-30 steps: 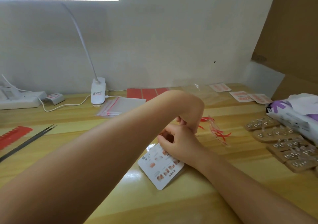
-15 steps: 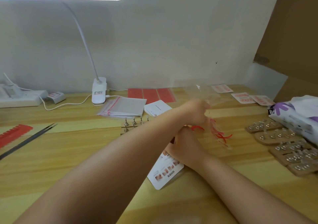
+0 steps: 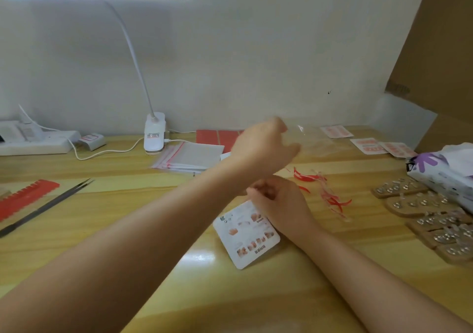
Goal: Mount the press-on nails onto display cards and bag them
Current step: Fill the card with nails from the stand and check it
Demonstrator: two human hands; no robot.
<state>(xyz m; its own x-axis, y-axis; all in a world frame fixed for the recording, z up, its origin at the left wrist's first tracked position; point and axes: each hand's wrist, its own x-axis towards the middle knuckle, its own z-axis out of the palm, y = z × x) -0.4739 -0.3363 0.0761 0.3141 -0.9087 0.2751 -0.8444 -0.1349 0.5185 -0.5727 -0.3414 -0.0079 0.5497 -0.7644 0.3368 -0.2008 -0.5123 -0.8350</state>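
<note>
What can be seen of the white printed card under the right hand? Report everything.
The white printed card is a flat rounded-corner rectangle, seemingly glossy cardstock, lying tilted on the yellow wooden desk. Its face shows small orange-pink nail pictures and dark text too small to read. The right hand covers its far corner; whether the fingers grip it is hidden. The near corner lies free.

Left hand (image 3: 263,148) is raised, blurred, fingers loosely spread; right hand (image 3: 279,199) sits lower beneath it, fingers curled inward.
</note>
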